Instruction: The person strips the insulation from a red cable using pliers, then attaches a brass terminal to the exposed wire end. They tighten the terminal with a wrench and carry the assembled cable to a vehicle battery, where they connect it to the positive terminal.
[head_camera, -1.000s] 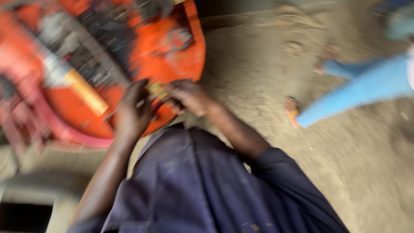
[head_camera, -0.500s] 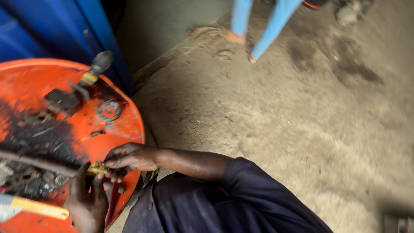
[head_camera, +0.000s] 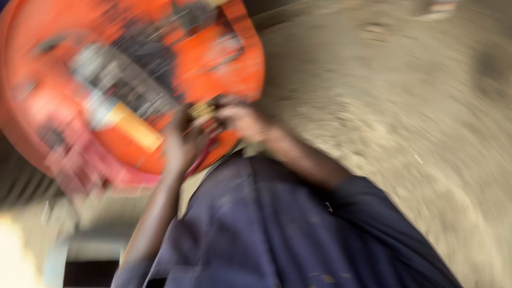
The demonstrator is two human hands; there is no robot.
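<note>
Compared with half a second back, the view has swung hard and gone really blurry: the blue barrel and the other person's light-blue legs are out of frame, and the orange drum top [head_camera: 224,64] now fills the upper left instead of sitting lower left. Both hands stayed together at its lower edge. The left hand [head_camera: 181,141] and right hand [head_camera: 242,118] meet around one small brass-coloured piece [head_camera: 201,110], fingers curled on it, though the blur makes it impossible to say which hand really pinches it.

Count-wise: two hands, one drum top, one brass piece, one yellow-handled tool [head_camera: 133,127] lying on the drum among dark clutter, one dark blue garment [head_camera: 277,234], and sandy ground [head_camera: 405,106] on the right.
</note>
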